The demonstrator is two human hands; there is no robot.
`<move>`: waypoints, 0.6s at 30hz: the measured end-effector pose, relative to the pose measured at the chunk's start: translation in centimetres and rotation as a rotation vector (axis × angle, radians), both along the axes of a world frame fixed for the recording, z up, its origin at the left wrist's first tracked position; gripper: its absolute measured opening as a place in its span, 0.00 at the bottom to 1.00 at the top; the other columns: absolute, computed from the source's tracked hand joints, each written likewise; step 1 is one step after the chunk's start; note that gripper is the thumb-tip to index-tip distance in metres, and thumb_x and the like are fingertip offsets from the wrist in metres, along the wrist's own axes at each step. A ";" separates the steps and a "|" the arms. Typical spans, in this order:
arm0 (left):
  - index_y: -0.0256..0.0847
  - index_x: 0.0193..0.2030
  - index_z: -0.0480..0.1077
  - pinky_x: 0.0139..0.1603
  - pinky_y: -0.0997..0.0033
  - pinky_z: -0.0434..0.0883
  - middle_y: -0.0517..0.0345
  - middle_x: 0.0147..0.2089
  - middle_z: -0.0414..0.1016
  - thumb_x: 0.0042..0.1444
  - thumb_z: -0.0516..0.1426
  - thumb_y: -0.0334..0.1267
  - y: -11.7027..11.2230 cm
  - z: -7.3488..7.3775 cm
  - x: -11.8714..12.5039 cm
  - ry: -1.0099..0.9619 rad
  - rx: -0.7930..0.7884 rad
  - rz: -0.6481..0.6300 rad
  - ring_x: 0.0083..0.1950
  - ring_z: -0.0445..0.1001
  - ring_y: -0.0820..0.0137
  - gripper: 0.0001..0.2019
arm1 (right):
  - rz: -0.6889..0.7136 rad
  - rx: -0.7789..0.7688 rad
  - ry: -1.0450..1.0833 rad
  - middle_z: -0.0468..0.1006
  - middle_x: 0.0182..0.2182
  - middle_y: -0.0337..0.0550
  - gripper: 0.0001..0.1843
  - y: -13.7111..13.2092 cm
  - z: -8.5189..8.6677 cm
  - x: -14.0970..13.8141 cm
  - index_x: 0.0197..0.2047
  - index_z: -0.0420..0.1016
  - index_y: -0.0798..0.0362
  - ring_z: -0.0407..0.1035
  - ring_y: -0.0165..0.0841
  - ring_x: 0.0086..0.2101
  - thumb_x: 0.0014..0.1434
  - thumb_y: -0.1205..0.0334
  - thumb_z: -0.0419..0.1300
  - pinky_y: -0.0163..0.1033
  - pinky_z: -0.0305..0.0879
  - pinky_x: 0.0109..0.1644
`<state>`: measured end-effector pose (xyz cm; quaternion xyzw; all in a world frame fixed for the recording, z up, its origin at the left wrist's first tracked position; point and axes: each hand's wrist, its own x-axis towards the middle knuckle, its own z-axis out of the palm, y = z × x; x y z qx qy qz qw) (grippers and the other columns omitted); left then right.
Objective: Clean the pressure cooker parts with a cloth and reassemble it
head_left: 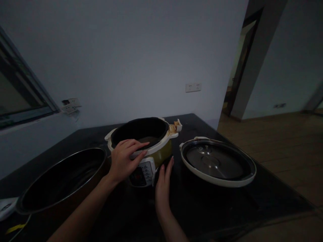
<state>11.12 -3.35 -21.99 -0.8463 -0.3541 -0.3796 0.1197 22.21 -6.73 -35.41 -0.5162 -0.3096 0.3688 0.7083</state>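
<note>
An electric cooker [161,154] with a green body, white rim and front button panel stands in the middle, its lid off and its dark inside showing. My left hand [126,158] lies over the near rim, fingers reaching inward and thumb on the outer side. My right hand [163,183] rests low against the front right side, beside the panel, with its fingers stretched upward. Something dark shows by its fingertips; I cannot tell whether it is a cloth or the cooker's base. The round lid [214,164] lies to the right, its metal inner face up.
A wide dark pan [68,179] with a white handle stands at the left, close to my left forearm. All of this rests on a black countertop [202,208] against a pale wall. A wall socket [193,87] sits behind, and a window [22,80] at left.
</note>
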 end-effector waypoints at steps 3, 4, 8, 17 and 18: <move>0.44 0.47 0.77 0.47 0.64 0.66 0.58 0.37 0.77 0.59 0.57 0.39 -0.2 0.0 -0.8 -0.009 -0.022 -0.033 0.40 0.74 0.68 0.11 | -0.026 0.118 -0.070 0.35 0.71 0.45 0.42 0.6 2.8 0.4 0.72 0.39 0.57 0.29 0.35 0.69 0.63 0.41 0.44 0.51 0.30 0.70; 0.44 0.46 0.77 0.47 0.64 0.66 0.58 0.36 0.77 0.59 0.58 0.39 -0.2 0.0 -1.1 -0.017 -0.026 -0.040 0.40 0.74 0.68 0.11 | -0.041 0.140 -0.074 0.38 0.71 0.46 0.42 1.1 3.5 0.8 0.72 0.41 0.57 0.31 0.35 0.69 0.63 0.42 0.44 0.50 0.30 0.70; 0.46 0.44 0.78 0.44 0.65 0.67 0.59 0.34 0.77 0.59 0.58 0.40 -0.4 0.1 -1.7 -0.066 -0.067 -0.065 0.38 0.74 0.69 0.09 | -0.075 0.133 -0.021 0.48 0.69 0.52 0.41 3.7 4.1 3.3 0.69 0.50 0.59 0.41 0.37 0.68 0.61 0.40 0.45 0.50 0.36 0.70; 0.51 0.40 0.79 0.40 0.66 0.70 0.61 0.32 0.79 0.57 0.59 0.41 -0.3 0.4 -3.2 -0.114 -0.084 -0.091 0.36 0.75 0.68 0.07 | -0.014 0.022 -0.026 0.34 0.71 0.48 0.42 -0.5 -0.4 1.0 0.72 0.37 0.58 0.30 0.36 0.69 0.63 0.42 0.44 0.51 0.31 0.70; 0.52 0.39 0.79 0.40 0.66 0.70 0.61 0.31 0.79 0.57 0.59 0.40 -0.3 0.4 -3.3 -0.111 -0.078 -0.095 0.36 0.75 0.68 0.07 | 0.003 0.042 -0.085 0.31 0.71 0.45 0.41 -1.3 -0.2 0.3 0.72 0.34 0.55 0.27 0.35 0.69 0.65 0.44 0.44 0.52 0.29 0.70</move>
